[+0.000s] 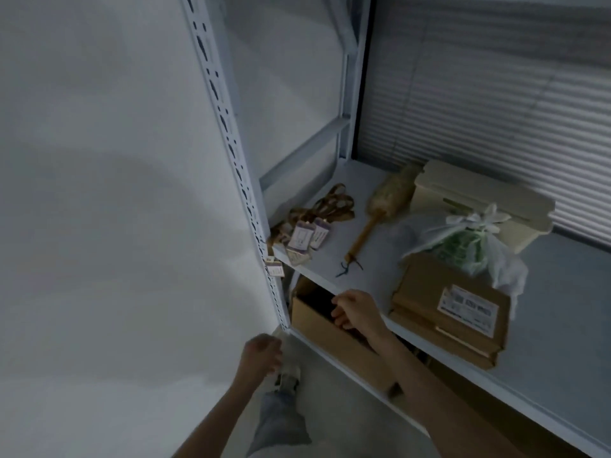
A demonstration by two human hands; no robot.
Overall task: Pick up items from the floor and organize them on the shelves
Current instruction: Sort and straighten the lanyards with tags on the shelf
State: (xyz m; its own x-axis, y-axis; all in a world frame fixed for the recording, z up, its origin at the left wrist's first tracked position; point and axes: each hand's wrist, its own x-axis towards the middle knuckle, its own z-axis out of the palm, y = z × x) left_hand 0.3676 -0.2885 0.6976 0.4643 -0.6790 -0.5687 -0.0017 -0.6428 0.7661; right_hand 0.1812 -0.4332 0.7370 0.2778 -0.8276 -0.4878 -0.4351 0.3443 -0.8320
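Note:
A white metal shelf (330, 256) carries a bundle of brown lanyards with purple-edged tags (310, 226), a feather duster with a wooden handle (373, 216), flat cardboard parcels (453, 312), a tied plastic bag with something green inside (469, 242) and a cream plastic box (479, 200). On the lower shelf stands an open cardboard box (334, 338). My right hand (355, 310) reaches over that box's opening, fingers curled; whether it holds anything is hidden. My left hand (261, 355) hangs loosely curled beside the shelf post, holding nothing visible.
A perforated white upright post (231, 153) runs along the shelf's left side, against a plain white wall (99, 193). Closed blinds (496, 94) cover the back. My leg and shoe (284, 391) stand on the pale floor below.

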